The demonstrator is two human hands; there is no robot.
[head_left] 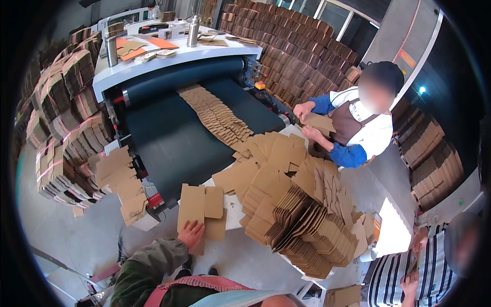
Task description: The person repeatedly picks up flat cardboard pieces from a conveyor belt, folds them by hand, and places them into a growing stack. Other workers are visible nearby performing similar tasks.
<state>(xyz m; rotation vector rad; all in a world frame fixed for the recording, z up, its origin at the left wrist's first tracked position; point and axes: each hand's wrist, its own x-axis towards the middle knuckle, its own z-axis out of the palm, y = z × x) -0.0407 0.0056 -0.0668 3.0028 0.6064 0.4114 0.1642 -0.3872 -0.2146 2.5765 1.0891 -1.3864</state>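
My left hand (191, 236) comes in from the lower left in a grey and dark green sleeve. Its fingers lie over the lower part of a flat brown cardboard blank (191, 202), and I take it to be gripping this piece, which reaches out over the floor. The thumb is hidden. Beside that blank, against its right side, are smaller cardboard flaps (214, 202). To the right, a large heap of cardboard blanks (273, 153) covers a white table (235, 212), with upright packed blanks (307, 240) at its near end. My right hand is out of view.
A machine with a dark conveyor belt (158, 135) carries overlapping blanks (215, 115). Across the heap, a person in a brown apron (348, 120) holds a cardboard piece; another in stripes (404, 276) is at lower right. Bundled cardboard stacks (66, 128) stand left, more along the back wall.
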